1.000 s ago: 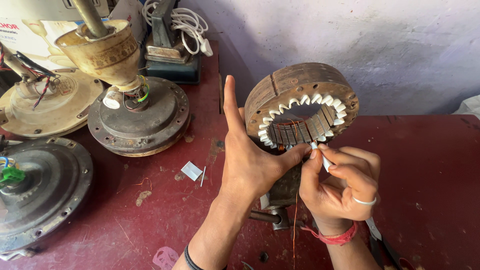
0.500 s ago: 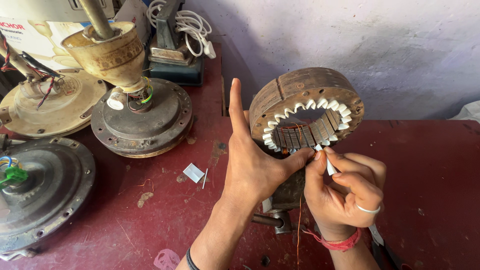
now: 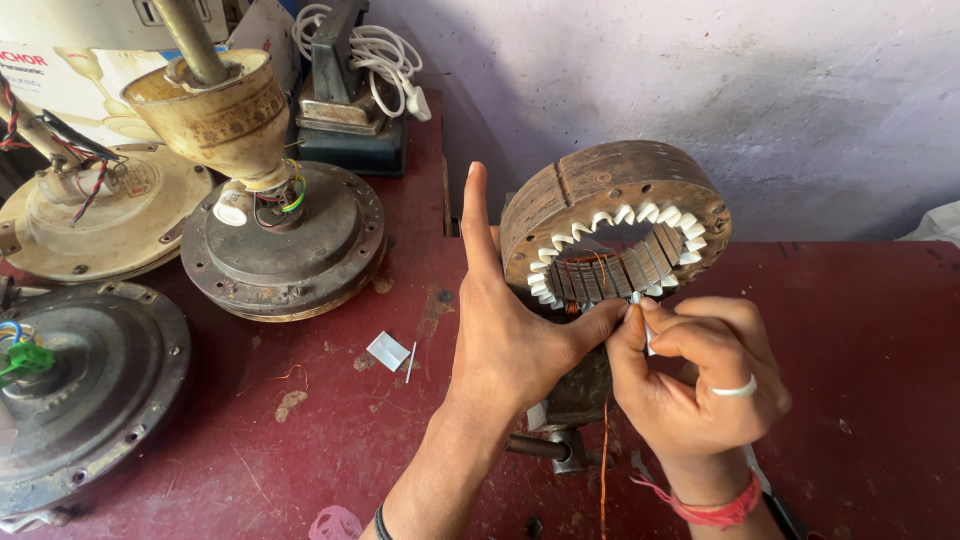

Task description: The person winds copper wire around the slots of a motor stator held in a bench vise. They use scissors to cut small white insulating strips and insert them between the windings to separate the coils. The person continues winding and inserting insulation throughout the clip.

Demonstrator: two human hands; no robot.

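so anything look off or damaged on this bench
Yes, a few things. The red tabletop is scuffed, with paint chipped in patches near the scrap of white paper. The round motor housing behind has loose coloured wires sticking out at its hub. The ring-shaped stator between the left hand and right hand looks worn and discoloured.
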